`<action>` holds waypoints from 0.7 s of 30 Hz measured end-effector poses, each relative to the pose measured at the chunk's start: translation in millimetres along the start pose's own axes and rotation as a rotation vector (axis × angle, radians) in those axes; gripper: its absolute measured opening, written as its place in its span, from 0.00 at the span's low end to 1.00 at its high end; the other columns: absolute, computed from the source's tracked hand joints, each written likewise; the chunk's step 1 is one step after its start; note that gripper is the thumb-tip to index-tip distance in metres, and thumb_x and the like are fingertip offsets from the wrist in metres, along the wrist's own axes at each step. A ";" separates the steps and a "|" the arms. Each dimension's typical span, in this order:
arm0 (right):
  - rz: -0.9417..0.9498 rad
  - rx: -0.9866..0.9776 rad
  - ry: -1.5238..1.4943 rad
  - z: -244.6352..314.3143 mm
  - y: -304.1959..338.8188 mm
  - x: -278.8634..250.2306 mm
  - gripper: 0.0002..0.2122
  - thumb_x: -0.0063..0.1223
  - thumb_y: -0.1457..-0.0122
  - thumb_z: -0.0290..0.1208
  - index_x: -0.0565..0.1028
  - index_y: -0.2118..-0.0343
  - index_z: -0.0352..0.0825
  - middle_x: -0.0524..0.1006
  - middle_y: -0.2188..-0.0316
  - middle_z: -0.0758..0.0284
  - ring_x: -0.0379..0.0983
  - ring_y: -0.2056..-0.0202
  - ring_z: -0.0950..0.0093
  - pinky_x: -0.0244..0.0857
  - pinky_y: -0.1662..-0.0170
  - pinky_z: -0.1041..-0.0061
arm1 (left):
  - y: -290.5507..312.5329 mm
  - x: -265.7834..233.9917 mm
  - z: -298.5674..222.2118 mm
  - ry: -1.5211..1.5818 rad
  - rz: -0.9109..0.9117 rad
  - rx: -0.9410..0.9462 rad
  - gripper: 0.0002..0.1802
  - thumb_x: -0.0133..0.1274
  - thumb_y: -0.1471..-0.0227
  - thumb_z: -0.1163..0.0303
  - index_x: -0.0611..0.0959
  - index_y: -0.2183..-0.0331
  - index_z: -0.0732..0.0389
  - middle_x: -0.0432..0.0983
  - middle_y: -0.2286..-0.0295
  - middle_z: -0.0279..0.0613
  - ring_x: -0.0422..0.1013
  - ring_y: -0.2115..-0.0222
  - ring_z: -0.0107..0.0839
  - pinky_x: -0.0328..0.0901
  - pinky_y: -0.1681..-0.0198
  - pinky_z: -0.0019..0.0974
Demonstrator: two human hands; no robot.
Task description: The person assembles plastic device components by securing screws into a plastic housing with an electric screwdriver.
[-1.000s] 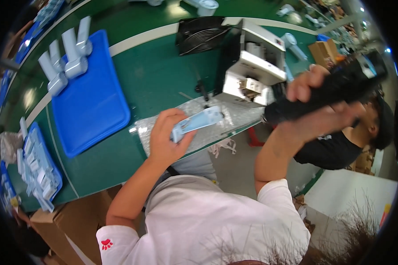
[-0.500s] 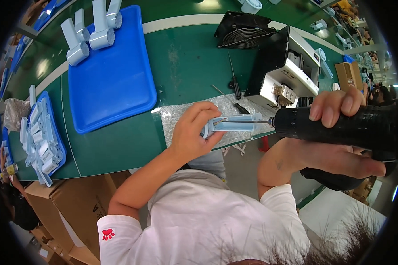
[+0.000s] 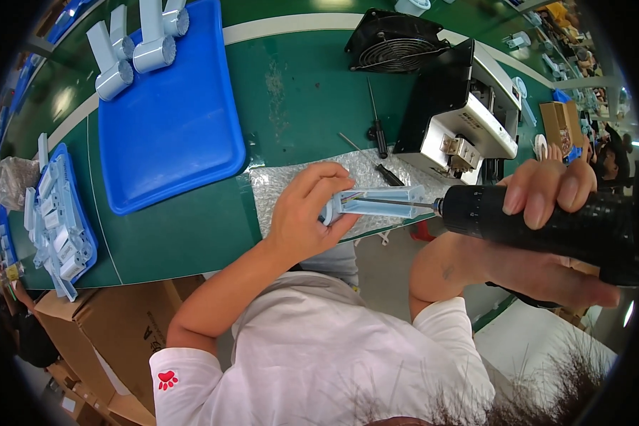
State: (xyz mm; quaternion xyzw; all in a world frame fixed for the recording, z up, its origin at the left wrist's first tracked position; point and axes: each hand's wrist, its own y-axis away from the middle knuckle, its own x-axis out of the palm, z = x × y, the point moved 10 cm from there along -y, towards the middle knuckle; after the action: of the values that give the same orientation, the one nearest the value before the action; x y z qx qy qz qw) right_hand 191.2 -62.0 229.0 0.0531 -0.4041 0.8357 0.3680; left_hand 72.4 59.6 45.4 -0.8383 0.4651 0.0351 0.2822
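Note:
My left hand (image 3: 309, 213) is closed round one end of a light-blue plastic housing (image 3: 397, 206), a long trough with its hollow side showing. In my right hand (image 3: 539, 213) lies a thick black electric screwdriver (image 3: 490, 208), fingers wrapped over its body. Its long thin bit (image 3: 387, 203) runs leftward inside the housing, toward the end that my left fingers cover. Whether the tip sits on a screw I cannot tell. Bubble wrap (image 3: 270, 188) lies under the left hand and the housing.
A blue tray (image 3: 174, 142) carries several handled blue parts (image 3: 113, 78). Farther left, another blue tray (image 3: 89, 238) is heaped with housings. Beyond my hands stand a black-and-silver machine (image 3: 447, 121), a black fan (image 3: 394, 53) and hand screwdrivers (image 3: 378, 135). A cardboard box (image 3: 113, 326) sits below the table edge.
The electric screwdriver's body has dropped slightly with my right hand, so the bit slopes more. My left hand still grips the housing. The whole view has shifted a little.

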 end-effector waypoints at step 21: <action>0.094 -0.396 -0.921 89.3 -45.4 -7.2 0.35 0.61 0.52 0.23 0.55 0.43 0.18 0.66 0.75 0.67 0.68 0.83 0.79 0.69 0.80 0.83 | -53.6 -58.8 49.7 0.208 0.088 -0.461 0.24 0.64 0.56 0.62 0.74 0.60 0.63 0.76 0.68 0.46 0.73 0.67 0.34 0.67 0.62 0.35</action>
State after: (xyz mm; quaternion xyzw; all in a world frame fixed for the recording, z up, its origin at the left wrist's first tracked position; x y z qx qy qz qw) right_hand 207.6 -111.7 314.7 0.3274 -0.6772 0.6485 0.1164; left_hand 92.2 151.3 46.3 -0.8585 0.5075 0.0658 0.0325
